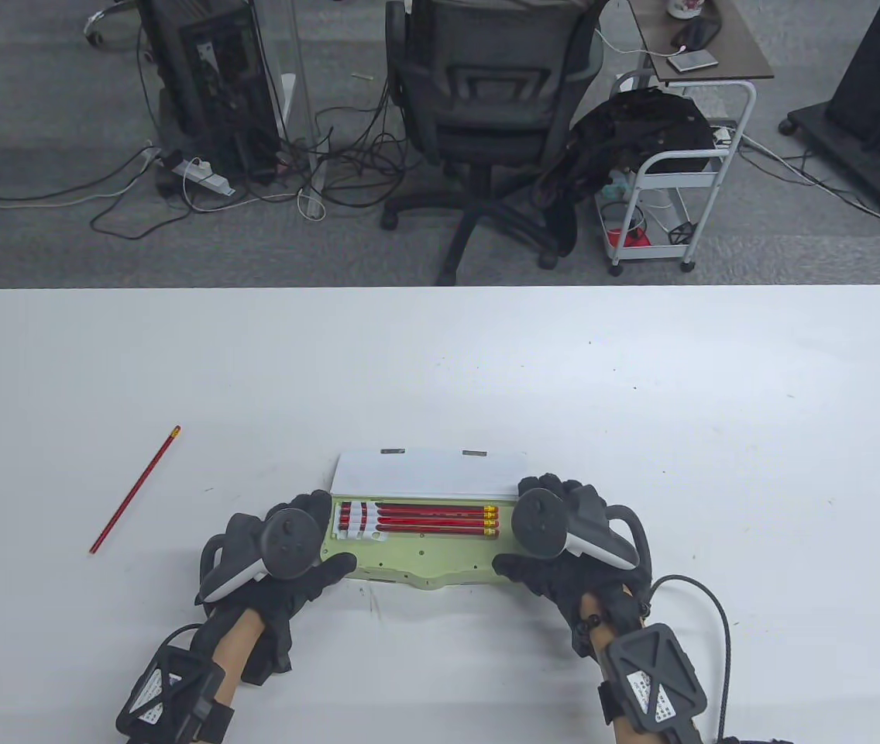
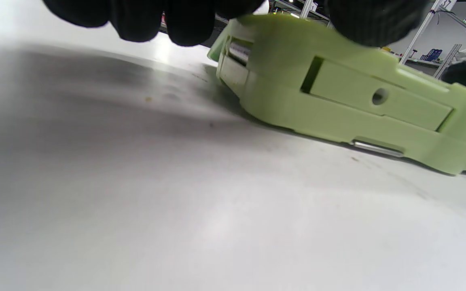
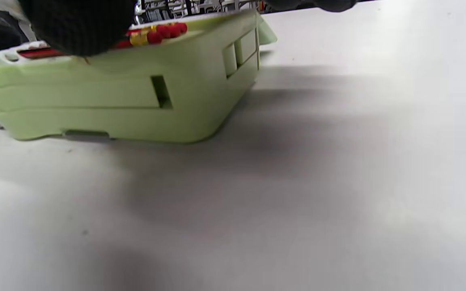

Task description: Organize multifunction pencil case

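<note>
The light green pencil case [image 1: 409,562] lies open near the table's front edge, its white lid [image 1: 428,473] raised at the back. Three red pencils [image 1: 432,520] lie side by side in it, erasers to the right [image 3: 164,32]. My left hand [image 1: 334,535] grips the case's left end, thumb on the front rim and fingers [image 2: 176,20] over the far corner. My right hand [image 1: 516,527] grips the right end the same way, its thumb [image 3: 75,24] on the top rim. A loose red pencil [image 1: 134,490] lies at an angle far to the left.
The white table [image 1: 641,403] stretches wide around the case. Behind its far edge are an office chair [image 1: 486,116], a white trolley [image 1: 672,178] and floor cables.
</note>
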The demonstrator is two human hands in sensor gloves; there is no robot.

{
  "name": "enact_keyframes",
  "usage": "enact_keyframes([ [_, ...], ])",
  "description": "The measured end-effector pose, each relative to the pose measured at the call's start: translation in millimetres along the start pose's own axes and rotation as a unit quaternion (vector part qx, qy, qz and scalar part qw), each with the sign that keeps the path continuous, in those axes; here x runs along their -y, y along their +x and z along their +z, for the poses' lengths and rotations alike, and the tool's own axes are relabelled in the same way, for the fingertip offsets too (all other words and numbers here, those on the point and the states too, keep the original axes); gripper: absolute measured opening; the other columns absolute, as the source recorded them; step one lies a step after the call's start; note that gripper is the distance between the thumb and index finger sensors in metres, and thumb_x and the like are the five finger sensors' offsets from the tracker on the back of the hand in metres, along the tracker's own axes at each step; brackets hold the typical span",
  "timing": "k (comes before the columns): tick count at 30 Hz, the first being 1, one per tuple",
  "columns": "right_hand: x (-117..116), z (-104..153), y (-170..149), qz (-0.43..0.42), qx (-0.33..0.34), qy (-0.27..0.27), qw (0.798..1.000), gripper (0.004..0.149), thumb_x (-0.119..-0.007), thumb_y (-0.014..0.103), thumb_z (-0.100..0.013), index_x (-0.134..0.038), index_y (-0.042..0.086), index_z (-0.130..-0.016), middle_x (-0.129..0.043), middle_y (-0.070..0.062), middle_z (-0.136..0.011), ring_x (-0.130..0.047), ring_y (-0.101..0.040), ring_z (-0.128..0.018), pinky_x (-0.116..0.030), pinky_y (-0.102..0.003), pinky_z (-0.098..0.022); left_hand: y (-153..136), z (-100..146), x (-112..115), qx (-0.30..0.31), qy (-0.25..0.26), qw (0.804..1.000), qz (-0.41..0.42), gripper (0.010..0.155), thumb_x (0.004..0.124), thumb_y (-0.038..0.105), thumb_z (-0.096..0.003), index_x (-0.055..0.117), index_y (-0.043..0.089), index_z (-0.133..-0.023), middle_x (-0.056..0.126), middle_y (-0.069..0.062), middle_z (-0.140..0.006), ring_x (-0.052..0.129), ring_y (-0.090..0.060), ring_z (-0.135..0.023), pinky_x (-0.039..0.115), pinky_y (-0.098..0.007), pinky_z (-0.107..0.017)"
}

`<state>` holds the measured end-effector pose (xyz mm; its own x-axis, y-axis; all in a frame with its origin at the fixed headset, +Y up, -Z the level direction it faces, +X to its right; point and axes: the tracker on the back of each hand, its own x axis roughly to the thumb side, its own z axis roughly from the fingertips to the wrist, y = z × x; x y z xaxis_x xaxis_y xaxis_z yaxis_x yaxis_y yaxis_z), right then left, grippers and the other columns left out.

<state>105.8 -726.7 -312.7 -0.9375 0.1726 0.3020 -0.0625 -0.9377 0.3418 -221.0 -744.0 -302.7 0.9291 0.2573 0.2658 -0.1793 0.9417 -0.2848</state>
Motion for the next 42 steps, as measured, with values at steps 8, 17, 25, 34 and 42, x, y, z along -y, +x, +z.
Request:
enact_keyframes([
  [8, -2, -2, -3, -0.018, -0.001, 0.01, 1.0, 0.102, -0.065, 0.056, -0.046, -0.019, -0.009, -0.11, -0.022, -0.041, -0.109, -0.036, -0.068, -0.098, -0.04, -0.076, -0.068, -41, 15, -43, -0.11, 0.085, 0.99, 0.001, 0.085, 0.071, 0.051, -0.0501, 0.039, 0.007, -0.115, 0.052, -0.028, -0.12, 0.056, -0.058, -0.106, 0.054, -0.072, -0.07],
  [17, -1, -4, -2, -0.014, -0.001, 0.021, 1.0, 0.102, -0.065, 0.055, -0.046, -0.018, -0.01, -0.11, -0.022, -0.041, -0.109, -0.035, -0.068, -0.098, -0.04, -0.076, -0.068, -171, 53, -76, -0.381, 0.098, 0.919, 0.004, 0.065, 0.081, 0.037, -0.0518, 0.061, 0.013, -0.109, 0.076, -0.019, -0.11, 0.077, -0.048, -0.097, 0.066, -0.066, -0.068],
  [25, -2, -4, -1, -0.021, -0.002, 0.026, 0.999, 0.102, -0.065, 0.055, -0.046, -0.018, -0.01, -0.109, -0.023, -0.041, -0.109, -0.037, -0.068, -0.098, -0.041, -0.076, -0.068, -196, 39, -50, -0.438, 0.04, 0.897, -0.052, 0.059, 0.082, 0.038, -0.0512, 0.07, 0.017, -0.105, 0.083, -0.014, -0.106, 0.082, -0.043, -0.095, 0.068, -0.064, -0.067],
  [34, -2, -5, 0, -0.023, -0.002, 0.034, 0.999, 0.102, -0.065, 0.054, -0.047, -0.017, -0.01, -0.109, -0.023, -0.041, -0.109, -0.037, -0.068, -0.098, -0.042, -0.076, -0.068, -191, 24, -44, -0.462, 0.028, 0.879, -0.112, 0.047, 0.084, 0.035, -0.0503, 0.083, 0.021, -0.095, 0.089, -0.009, -0.098, 0.087, -0.037, -0.089, 0.072, -0.061, -0.066],
  [42, -2, -5, 0, -0.021, -0.002, 0.034, 0.999, 0.102, -0.065, 0.054, -0.047, -0.017, -0.011, -0.109, -0.024, -0.042, -0.109, -0.038, -0.068, -0.098, -0.042, -0.076, -0.068, -180, 16, -43, -0.46, 0.026, 0.871, -0.17, 0.039, 0.085, 0.032, -0.0508, 0.089, 0.019, -0.087, 0.097, -0.005, -0.087, 0.095, -0.031, -0.081, 0.077, -0.059, -0.062],
])
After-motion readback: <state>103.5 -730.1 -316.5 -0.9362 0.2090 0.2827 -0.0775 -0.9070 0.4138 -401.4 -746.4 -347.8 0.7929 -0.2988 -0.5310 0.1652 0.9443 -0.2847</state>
